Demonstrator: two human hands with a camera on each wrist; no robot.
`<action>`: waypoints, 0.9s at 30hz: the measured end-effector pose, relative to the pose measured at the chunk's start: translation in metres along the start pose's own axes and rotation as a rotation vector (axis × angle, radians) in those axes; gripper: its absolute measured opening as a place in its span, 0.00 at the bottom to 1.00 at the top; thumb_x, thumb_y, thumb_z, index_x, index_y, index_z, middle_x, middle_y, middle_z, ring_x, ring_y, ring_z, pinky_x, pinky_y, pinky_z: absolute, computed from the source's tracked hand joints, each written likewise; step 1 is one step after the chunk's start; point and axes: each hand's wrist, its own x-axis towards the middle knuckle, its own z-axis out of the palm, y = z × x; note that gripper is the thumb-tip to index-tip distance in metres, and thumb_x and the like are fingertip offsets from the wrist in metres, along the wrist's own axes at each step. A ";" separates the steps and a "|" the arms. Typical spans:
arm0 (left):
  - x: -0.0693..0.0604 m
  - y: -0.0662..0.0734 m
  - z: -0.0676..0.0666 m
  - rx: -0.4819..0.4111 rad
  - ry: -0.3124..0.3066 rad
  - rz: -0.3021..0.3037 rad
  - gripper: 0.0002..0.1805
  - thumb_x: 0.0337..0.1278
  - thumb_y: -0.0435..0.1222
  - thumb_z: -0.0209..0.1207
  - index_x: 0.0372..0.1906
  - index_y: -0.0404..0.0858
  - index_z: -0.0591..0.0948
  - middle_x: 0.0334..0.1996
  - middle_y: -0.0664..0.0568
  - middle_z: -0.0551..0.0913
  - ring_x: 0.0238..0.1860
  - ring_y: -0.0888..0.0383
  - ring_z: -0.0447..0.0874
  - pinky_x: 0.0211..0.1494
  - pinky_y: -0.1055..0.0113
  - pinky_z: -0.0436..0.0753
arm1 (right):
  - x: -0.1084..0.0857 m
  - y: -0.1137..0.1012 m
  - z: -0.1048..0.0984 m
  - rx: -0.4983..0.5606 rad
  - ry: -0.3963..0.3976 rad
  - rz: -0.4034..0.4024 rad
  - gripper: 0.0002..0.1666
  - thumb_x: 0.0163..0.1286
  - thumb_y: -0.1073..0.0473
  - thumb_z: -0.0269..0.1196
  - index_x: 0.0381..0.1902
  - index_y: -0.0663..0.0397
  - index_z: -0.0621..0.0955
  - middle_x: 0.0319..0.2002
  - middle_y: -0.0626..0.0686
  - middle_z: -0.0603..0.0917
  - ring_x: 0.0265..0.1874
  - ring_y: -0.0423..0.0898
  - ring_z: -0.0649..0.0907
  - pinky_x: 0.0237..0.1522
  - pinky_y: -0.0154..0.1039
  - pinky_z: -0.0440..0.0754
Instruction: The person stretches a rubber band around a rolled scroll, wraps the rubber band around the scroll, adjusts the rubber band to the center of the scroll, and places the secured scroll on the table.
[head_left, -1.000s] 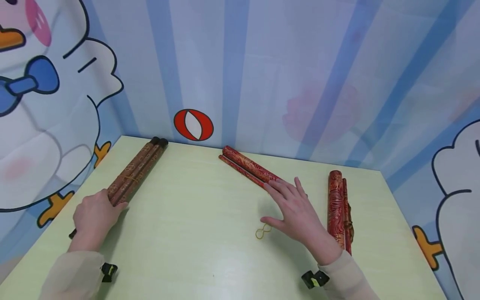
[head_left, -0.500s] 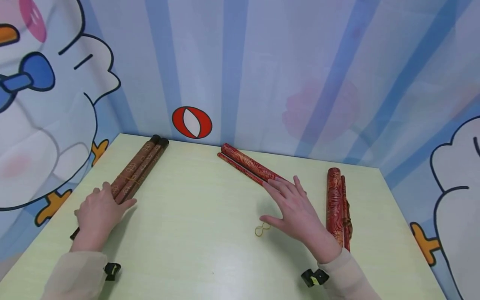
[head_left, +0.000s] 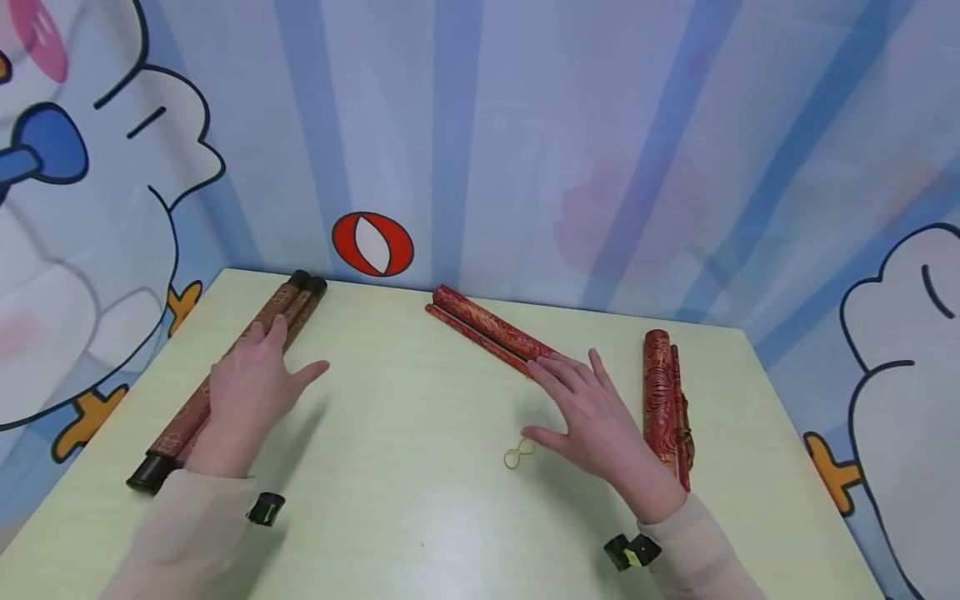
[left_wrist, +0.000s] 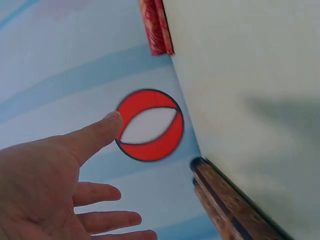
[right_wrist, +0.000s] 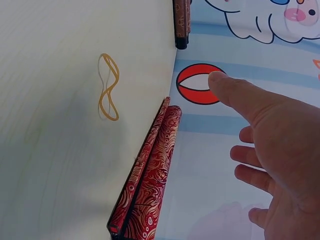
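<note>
My left hand (head_left: 251, 379) is over a pair of brown patterned rolls (head_left: 180, 423) with black ends at the left of the table. Its fingers are extended and the thumb sticks out; in the left wrist view the hand (left_wrist: 45, 185) looks apart from the rolls (left_wrist: 225, 200). My right hand (head_left: 588, 425) hovers with spread fingers by the near end of a red patterned roll and its thin red rod (head_left: 487, 327). Nothing is between the fingers of this hand (right_wrist: 290, 150) in the right wrist view. Below its thumb lies a twisted yellow rubber band (head_left: 519, 453).
Another red patterned roll (head_left: 660, 400) with a thin rod and a brown tie lies to the right, partly behind my right forearm. A cartoon-printed cloth (head_left: 495, 150) rises behind the pale table (head_left: 405, 417).
My left hand has let go of the brown rolls and moved up and right, its fingers straightening. The rolls' near black end has come into view. The right hand has hardly moved.
</note>
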 end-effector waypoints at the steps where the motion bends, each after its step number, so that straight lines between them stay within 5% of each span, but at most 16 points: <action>1: 0.001 0.006 -0.001 0.003 0.004 0.016 0.52 0.65 0.54 0.70 0.77 0.20 0.64 0.71 0.17 0.67 0.63 0.20 0.75 0.53 0.27 0.82 | 0.000 0.001 0.000 -0.001 0.001 -0.002 0.53 0.62 0.38 0.79 0.76 0.57 0.75 0.72 0.60 0.78 0.73 0.61 0.75 0.81 0.69 0.53; 12: 0.012 0.061 0.000 0.066 -0.070 0.177 0.49 0.67 0.56 0.69 0.79 0.28 0.67 0.73 0.24 0.71 0.63 0.29 0.81 0.59 0.35 0.84 | -0.006 0.004 -0.001 0.001 0.005 -0.021 0.47 0.63 0.41 0.80 0.73 0.57 0.78 0.69 0.59 0.81 0.70 0.61 0.78 0.81 0.69 0.54; 27: 0.007 0.088 0.026 -0.066 -0.195 0.382 0.44 0.65 0.50 0.73 0.79 0.36 0.71 0.71 0.35 0.78 0.67 0.38 0.81 0.62 0.40 0.85 | -0.015 0.005 0.018 0.047 -0.053 -0.076 0.32 0.66 0.48 0.79 0.63 0.57 0.86 0.59 0.57 0.87 0.63 0.59 0.83 0.76 0.65 0.68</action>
